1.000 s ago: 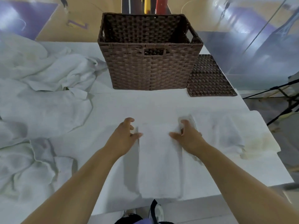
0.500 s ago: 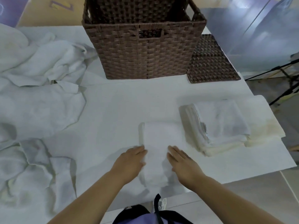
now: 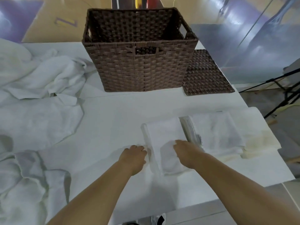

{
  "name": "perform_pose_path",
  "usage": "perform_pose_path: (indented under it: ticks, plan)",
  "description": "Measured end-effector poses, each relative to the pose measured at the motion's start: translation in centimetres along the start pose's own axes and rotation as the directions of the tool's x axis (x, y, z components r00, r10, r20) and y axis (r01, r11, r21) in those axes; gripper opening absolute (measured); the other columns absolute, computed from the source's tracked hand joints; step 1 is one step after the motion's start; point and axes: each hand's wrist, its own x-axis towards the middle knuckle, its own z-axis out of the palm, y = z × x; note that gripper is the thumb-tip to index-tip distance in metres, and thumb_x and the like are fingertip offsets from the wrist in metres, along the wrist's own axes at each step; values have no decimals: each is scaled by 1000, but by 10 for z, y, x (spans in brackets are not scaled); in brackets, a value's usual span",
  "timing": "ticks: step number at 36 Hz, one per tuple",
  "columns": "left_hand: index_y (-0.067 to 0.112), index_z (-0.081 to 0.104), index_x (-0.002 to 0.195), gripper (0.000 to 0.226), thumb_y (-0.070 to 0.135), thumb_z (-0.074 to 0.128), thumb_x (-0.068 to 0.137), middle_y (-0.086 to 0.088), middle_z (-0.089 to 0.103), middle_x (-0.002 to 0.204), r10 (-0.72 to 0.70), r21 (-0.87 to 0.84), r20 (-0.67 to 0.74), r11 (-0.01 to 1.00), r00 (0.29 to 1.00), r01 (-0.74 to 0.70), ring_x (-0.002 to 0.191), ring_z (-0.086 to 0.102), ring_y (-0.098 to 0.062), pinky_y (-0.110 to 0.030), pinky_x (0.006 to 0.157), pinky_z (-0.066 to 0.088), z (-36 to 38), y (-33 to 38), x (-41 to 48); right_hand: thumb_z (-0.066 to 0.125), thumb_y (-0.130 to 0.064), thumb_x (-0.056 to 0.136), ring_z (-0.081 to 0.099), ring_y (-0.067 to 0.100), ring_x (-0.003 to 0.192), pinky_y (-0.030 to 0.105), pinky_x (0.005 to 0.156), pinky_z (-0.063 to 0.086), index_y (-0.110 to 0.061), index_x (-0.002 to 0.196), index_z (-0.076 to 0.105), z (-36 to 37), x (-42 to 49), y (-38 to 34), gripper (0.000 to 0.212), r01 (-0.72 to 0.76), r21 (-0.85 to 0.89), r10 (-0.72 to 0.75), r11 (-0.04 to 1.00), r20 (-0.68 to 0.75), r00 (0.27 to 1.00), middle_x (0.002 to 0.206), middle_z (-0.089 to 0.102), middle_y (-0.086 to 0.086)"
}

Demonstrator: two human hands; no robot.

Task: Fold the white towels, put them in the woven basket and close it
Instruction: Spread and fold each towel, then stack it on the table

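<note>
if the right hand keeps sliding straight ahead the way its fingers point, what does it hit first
Probably nothing solid: the right hand points up-left across the folded towel, then bare table. The woven basket lies further along, though depth is unclear.

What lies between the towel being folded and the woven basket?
Only bare white table, as the head view shows. The folded towel under the left hand and right hand sits well short of the woven basket.

Loose white towels (image 3: 37, 98) cut off by the left edge, left hand (image 3: 133, 155) fingertips tucked under the folded towel (image 3: 164, 143), basket floor unseen, whole view blurred.
</note>
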Motion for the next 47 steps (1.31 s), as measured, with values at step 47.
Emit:
perform_pose_path:
  ticks: [47]
  plan:
    - [21, 23, 147, 64, 36, 54, 92, -5, 22, 149, -753, -593, -243, 614, 611, 521, 130, 29, -30, -38, 103, 37, 134, -315, -283, 49, -54, 91, 50, 20, 119, 32, 96, 42, -16, 135, 42, -27, 41, -385, 59, 371, 262, -377, 891, -28, 926, 132, 51, 3]
